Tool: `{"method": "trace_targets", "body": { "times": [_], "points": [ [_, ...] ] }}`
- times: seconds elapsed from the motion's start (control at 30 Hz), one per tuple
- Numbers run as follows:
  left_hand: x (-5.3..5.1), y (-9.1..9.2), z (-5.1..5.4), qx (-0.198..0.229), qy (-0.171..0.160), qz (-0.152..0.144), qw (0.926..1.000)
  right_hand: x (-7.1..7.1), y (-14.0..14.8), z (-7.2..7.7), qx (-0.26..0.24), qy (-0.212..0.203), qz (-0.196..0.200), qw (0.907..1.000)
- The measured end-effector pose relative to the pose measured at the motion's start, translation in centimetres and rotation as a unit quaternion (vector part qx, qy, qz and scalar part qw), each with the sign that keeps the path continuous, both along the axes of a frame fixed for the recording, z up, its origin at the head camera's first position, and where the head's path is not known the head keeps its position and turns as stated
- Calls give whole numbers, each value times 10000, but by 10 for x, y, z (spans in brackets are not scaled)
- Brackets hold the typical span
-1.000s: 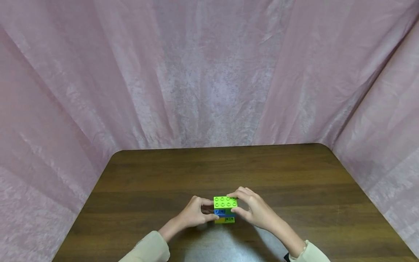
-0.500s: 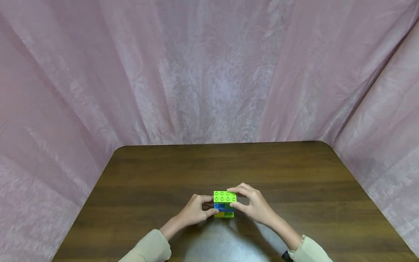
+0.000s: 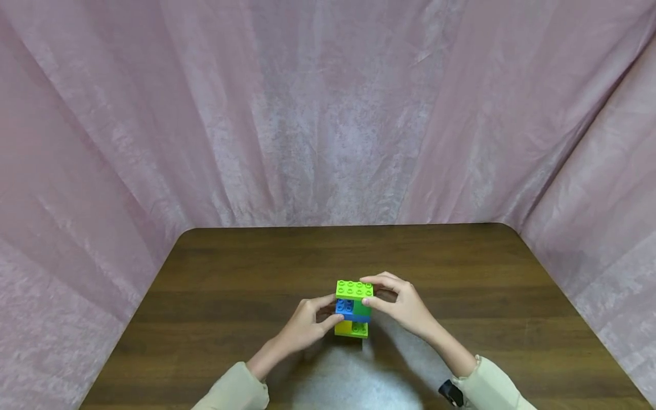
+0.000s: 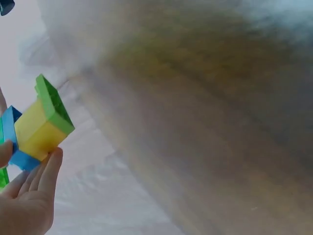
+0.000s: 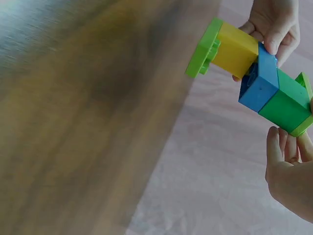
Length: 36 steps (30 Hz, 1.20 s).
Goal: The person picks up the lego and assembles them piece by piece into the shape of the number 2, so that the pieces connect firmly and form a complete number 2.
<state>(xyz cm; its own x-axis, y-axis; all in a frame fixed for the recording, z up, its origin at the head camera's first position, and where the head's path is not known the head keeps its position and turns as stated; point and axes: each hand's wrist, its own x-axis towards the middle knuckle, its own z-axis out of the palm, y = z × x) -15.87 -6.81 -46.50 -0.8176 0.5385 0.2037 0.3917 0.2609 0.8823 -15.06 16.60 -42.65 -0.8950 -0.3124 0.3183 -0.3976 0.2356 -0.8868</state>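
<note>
A stack of toy building bricks stands upright between both hands, just above the table [image 3: 246, 273]. From the top it has a lime green plate [image 3: 351, 290], a green brick [image 5: 287, 102] on the right, a blue plate [image 3: 353, 316], a yellow brick [image 4: 39, 128] on the left and a lime green plate [image 5: 204, 49] at the bottom. My left hand [image 3: 302, 326] pinches the stack at the blue plate from the left, thumb in front. On the right side, my right hand [image 3: 406, 307] grips the top plate and green brick, its thumb in front and fingers behind.
Pink curtains [image 3: 328, 114] hang behind the table and along both sides. The brown wooden table has rounded far corners. A dark band [image 3: 451, 393] shows at the right sleeve, and a bright glare lies on the tabletop near the front.
Both hands have raised the brick stack off the table, up in the head view. It tilts slightly, so more of its front shows. Both grips stay about the same.
</note>
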Motion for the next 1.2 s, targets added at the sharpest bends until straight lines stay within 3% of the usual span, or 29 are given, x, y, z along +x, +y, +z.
{"method": "trace_targets", "body": {
  "times": [0.17, 0.3, 0.4, 0.53, 0.73, 0.93, 1.1, 1.2],
  "points": [
    [4, 4, 9, 298, 793, 179, 9962, -8, 2, 17, -346, -245, -357, 9985],
    [8, 8, 12, 329, 1628, 216, 9859, -12, 5, 26, -474, -515, -700, 9951],
    [10, 10, 13, 253, 2006, 324, 9788, -14, 5, 31, -463, -530, -882, 9936],
    [10, 9, 14, 27, 2105, 504, 9763, -19, 5, 34, -340, -511, -1043, 9926],
    [11, 9, 12, -301, 2095, 508, 9760, -25, 5, 34, -101, -705, -1214, 9900],
    [11, 8, 12, -257, 2413, 645, 9680, -26, 2, 32, -88, -685, -1235, 9899],
    [9, 7, 13, -340, 2831, 708, 9559, -25, 0, 28, 172, -349, -1301, 9907],
    [7, 6, 16, -313, 2965, 744, 9516, -24, 1, 28, 332, -141, -1120, 9931]
  ]
}}
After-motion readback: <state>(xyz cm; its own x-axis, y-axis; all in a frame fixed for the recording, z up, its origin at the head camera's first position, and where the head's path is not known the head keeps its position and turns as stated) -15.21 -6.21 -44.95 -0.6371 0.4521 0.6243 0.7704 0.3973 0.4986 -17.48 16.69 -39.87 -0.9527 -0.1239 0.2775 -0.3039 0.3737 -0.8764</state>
